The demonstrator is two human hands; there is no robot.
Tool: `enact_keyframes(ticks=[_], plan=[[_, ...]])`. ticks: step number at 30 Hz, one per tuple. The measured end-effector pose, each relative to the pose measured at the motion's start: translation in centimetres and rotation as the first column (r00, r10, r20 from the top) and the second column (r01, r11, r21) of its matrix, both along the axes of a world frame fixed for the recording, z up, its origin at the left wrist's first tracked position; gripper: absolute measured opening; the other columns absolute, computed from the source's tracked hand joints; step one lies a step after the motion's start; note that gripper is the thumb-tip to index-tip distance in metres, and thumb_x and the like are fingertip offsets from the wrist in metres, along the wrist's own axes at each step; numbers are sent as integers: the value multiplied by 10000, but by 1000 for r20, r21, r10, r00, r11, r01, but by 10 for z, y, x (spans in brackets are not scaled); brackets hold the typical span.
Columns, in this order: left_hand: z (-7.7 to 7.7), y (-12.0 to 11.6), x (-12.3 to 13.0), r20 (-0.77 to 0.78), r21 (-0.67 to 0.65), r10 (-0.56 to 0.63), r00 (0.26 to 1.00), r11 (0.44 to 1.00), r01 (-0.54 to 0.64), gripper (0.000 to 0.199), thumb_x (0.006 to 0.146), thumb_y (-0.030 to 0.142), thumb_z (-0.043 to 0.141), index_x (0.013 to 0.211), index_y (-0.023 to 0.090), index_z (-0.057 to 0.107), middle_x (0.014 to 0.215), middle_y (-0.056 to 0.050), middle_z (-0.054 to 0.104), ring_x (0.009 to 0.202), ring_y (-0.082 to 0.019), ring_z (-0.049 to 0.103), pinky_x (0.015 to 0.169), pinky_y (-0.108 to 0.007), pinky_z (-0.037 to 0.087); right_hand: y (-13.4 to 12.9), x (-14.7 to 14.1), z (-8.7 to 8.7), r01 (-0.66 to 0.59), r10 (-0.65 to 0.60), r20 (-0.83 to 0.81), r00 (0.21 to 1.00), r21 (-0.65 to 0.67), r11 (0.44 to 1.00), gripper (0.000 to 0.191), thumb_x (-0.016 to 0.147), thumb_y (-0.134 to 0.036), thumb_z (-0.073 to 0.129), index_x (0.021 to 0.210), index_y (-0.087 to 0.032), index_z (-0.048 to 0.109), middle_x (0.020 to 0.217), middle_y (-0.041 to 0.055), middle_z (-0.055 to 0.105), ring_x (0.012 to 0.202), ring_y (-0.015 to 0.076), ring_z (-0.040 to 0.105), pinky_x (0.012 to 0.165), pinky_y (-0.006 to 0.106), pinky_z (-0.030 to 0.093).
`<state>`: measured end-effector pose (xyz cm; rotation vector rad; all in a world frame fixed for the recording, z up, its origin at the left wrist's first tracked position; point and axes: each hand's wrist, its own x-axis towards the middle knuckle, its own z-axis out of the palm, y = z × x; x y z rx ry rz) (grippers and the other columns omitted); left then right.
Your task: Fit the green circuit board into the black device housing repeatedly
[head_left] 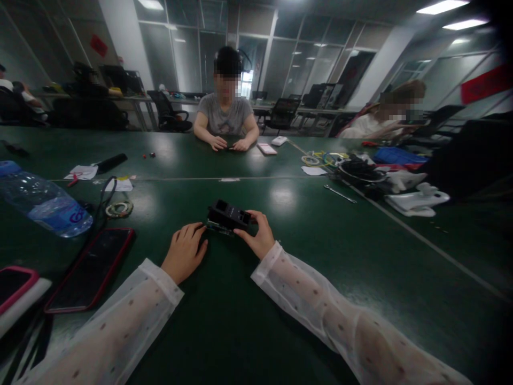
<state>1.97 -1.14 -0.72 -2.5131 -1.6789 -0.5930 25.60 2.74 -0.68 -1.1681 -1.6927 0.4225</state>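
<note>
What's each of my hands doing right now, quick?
Left hand: open, palm down, fingertips by the black device.
Right hand: thumb and fingers closed on the black device's right end.

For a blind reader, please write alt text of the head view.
The right hand holds a small black device at a green table; the left hand is beside it. A red-edged phone and water bottle are at left; a person sits opposite.
</note>
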Motion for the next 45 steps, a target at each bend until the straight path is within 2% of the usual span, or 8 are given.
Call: enact_keyframes(ticks=[6,9,12,18,22,27,36,45], plan=[[0,0,0,-5,-21,2,1000,1000,-2,373,953,306,411,1298,171,460,1304,-119,512,1215,-278,455,983,-486,389,5,6,-5,258,-246,-106,963,113,960,486,726,-355,700,1137,-201,491,1044,89,547,974,259,532,831,435,485],[1,0,0,-7,-30,10,1000,1000,-10,394,953,314,413,1313,160,445,1308,-122,510,1217,-280,453,986,-488,387,8,10,-9,358,-353,-78,932,49,933,493,693,-363,710,1097,-175,498,1002,97,552,949,268,520,836,447,472],[1,0,0,-12,-34,10,1000,999,-11,391,953,314,411,1310,159,452,1307,-118,512,1213,-282,454,979,-487,391,12,11,-14,390,-392,-20,920,-47,919,504,658,-351,725,1065,-152,505,982,115,567,940,282,519,859,464,457],[0,0,1,-3,-17,15,1000,1000,-15,379,953,307,414,1306,175,457,1304,-109,514,1212,-278,452,981,-477,386,15,12,-18,396,-384,118,916,-96,913,480,648,-351,714,1041,-159,517,978,128,589,949,312,519,837,475,457],[0,0,1,-2,-21,11,1000,1000,-11,380,954,312,411,1304,172,457,1301,-114,516,1211,-276,453,979,-475,387,14,12,-18,385,-367,187,911,-73,920,493,647,-296,692,1091,-172,518,1029,125,600,1005,327,508,855,484,440],[1,0,0,5,-22,4,1000,1000,-4,381,951,304,414,1305,171,456,1300,-116,515,1209,-276,453,986,-478,382,13,10,-18,400,-388,160,908,-52,915,618,641,-295,690,1205,-170,470,1075,129,585,1035,328,501,873,496,426],[2,-1,1,21,-24,2,1000,1000,-1,374,948,306,415,1297,181,463,1298,-115,519,1207,-277,457,981,-481,385,16,14,-22,300,-290,153,945,-45,953,463,683,-274,678,1108,-191,512,1044,113,601,964,310,544,840,501,453],[5,-2,2,4,-23,16,1000,1000,-16,370,945,288,417,1290,163,468,1296,-121,522,1207,-278,455,984,-474,382,18,14,-24,244,-235,108,966,-84,966,463,634,-262,715,1033,-157,505,968,101,599,909,282,583,808,454,483]])
